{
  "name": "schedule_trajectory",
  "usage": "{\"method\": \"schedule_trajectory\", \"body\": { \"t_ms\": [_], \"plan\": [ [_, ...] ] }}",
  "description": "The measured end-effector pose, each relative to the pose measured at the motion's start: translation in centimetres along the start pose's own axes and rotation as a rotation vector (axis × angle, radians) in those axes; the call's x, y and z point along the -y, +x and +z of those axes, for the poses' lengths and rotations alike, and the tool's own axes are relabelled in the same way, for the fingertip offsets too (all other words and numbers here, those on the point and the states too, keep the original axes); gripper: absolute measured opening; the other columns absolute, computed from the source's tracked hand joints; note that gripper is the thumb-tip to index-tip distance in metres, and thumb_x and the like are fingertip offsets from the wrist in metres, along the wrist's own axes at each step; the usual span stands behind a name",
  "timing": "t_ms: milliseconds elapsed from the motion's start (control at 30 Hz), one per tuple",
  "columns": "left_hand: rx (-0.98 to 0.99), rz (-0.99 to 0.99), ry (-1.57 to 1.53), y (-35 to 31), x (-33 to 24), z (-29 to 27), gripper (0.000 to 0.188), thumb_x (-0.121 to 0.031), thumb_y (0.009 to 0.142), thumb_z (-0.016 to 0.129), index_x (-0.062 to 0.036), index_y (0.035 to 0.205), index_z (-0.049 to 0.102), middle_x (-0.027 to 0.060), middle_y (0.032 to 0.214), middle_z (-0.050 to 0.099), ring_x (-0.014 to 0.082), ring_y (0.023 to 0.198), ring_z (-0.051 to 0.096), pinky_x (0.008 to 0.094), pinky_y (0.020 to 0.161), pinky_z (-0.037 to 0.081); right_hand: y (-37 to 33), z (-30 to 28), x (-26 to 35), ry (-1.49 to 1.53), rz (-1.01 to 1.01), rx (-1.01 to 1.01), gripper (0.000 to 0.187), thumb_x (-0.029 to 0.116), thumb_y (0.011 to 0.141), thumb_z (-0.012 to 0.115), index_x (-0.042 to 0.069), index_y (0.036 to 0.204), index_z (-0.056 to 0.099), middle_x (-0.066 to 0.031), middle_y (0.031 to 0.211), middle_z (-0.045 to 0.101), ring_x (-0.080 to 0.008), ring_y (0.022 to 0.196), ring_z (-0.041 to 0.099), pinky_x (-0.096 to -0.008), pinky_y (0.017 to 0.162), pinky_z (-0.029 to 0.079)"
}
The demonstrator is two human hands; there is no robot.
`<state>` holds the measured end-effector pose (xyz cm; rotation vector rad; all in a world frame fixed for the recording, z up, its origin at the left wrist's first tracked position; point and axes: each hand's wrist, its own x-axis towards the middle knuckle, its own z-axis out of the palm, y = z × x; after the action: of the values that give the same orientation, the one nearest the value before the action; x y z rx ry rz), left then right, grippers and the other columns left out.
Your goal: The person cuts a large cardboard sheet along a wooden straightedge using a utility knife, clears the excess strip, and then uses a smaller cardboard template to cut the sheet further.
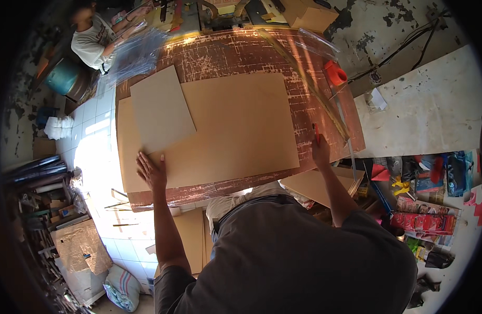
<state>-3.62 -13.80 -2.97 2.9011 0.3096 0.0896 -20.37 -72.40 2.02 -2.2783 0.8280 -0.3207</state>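
A large brown cardboard sheet (235,125) lies on the worn red-brown table (225,60). On its upper left part rests a smaller greyish board (162,104), set at an angle. My left hand (152,170) lies flat on the sheet's near left part, fingers spread, just below the lower corner of the greyish board. To the right of the sheet, over the table, my right hand (320,153) is closed round a slim red tool (317,134). Its exact kind is too small to make out.
A long wooden strip (309,81) slants along the table's right side, near an orange-red tape dispenser-like object (335,73). Clear plastic sheets (139,55) lie at the far left corner, where another person (94,39) works. More cardboard sheets (319,186) are stacked below the near edge.
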Motion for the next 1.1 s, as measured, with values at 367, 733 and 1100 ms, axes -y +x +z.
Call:
{"method": "schedule_trajectory", "body": {
  "t_ms": [367,733,1100],
  "plan": [
    [0.019,-0.284,-0.007,-10.3,-11.9,0.2,0.097,-0.065,0.095,0.048,-0.0002,0.159,0.014,0.0269,0.165,0.009,0.0401,0.155,0.004,0.0627,0.121,0.009,14.0,-7.1,-4.8,-0.597,-0.072,0.019,0.053,0.031,0.08,0.082,-0.004,0.111,0.056,-0.0217,0.111,0.054,-0.0413,0.107,0.057,-0.0516,0.089,0.05],
    [0.235,0.439,0.089,-24.8,-32.0,2.9,0.088,-0.061,0.099,0.042,-0.0017,0.159,0.017,0.0196,0.167,0.01,0.0326,0.155,0.01,0.0562,0.123,0.01,17.1,-6.8,-10.1,-0.244,-0.289,0.027,0.053,0.016,0.072,0.086,-0.006,0.11,0.056,-0.0224,0.099,0.058,-0.04,0.092,0.062,-0.0499,0.079,0.047],
    [0.109,0.157,0.027,-21.4,-23.5,1.2,0.07,-0.051,0.1,0.05,-0.0315,0.161,0.022,0.0086,0.168,0.015,0.029,0.154,0.02,0.0605,0.12,0.018,18.0,-9.3,-6.4,0.003,-0.407,0.248,0.071,0.02,0.08,0.08,-0.008,0.136,0.048,-0.0245,0.122,0.059,-0.0369,0.111,0.061,-0.0426,0.092,0.048]
  ]
}}
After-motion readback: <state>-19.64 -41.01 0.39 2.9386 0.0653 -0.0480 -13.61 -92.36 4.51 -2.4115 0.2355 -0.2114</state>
